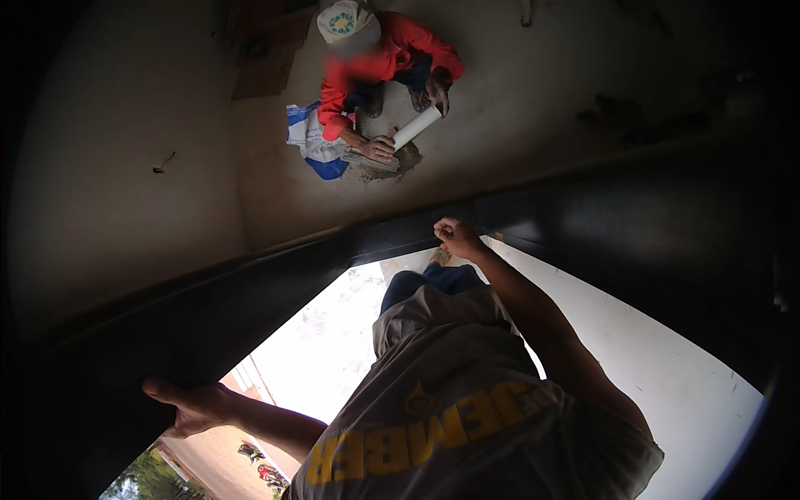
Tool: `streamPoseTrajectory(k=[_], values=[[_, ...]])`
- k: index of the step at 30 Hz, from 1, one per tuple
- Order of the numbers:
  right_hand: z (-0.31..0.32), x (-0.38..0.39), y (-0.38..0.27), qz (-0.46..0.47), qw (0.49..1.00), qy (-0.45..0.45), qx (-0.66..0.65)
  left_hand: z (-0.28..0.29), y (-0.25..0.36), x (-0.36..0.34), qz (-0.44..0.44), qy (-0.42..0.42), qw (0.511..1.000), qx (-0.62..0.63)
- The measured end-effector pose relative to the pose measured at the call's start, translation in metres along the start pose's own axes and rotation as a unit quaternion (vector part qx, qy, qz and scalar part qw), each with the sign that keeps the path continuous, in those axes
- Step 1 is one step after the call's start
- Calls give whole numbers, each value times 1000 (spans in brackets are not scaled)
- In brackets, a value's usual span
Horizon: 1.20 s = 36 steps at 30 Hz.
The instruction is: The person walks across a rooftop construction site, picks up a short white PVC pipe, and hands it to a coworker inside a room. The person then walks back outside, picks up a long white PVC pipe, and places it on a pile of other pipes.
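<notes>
My left hand (196, 408) is at the edge of a dark frame (158, 333) at the lower left. Its thumb lies over the dark side and the fingers bend round the edge, partly in shadow. My right hand (457, 236) is near the middle, beside the low dark strip at the frame's far side. Its fingers are curled closed, and what they hold, if anything, is hidden. Beyond the frame, a co-worker in a red top (421, 42) crouches on the floor, both hands on a white tube (417, 127) tilted over a dark patch (408, 160).
A blue and white sack (327, 169) lies beside the co-worker. Brown board-like pieces (262, 75) stand at the back left. Dark, unclear objects (617, 117) lie on the floor at the right. Bright ground shows behind me, with motorbikes (268, 475) at the lower left.
</notes>
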State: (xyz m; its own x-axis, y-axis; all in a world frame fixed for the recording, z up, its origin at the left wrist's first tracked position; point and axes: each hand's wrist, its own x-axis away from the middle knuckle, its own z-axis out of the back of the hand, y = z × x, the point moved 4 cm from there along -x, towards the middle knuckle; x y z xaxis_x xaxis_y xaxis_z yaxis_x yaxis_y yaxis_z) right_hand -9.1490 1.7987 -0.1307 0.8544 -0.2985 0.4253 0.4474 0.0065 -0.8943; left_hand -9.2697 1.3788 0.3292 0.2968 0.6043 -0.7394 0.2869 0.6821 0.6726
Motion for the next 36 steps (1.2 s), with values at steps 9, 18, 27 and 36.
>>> streamPoseTrajectory(k=[9, 18, 27, 36], values=[[15, 54, 120, -89, 946, -50, 308, -5, 7, 14, 43, 25, 998, -41], [74, 54, 130, -59, 937, 54, 339, -11, 18, 16, -4, 12, 1000, -2], [57, 66, 159, -100, 929, 17, 356, -5, 3, 10, -3, 15, 1000, -5], [46, 35, 157, -76, 931, 31, 356, 1, -7, 11, 42, 25, 999, -16]])
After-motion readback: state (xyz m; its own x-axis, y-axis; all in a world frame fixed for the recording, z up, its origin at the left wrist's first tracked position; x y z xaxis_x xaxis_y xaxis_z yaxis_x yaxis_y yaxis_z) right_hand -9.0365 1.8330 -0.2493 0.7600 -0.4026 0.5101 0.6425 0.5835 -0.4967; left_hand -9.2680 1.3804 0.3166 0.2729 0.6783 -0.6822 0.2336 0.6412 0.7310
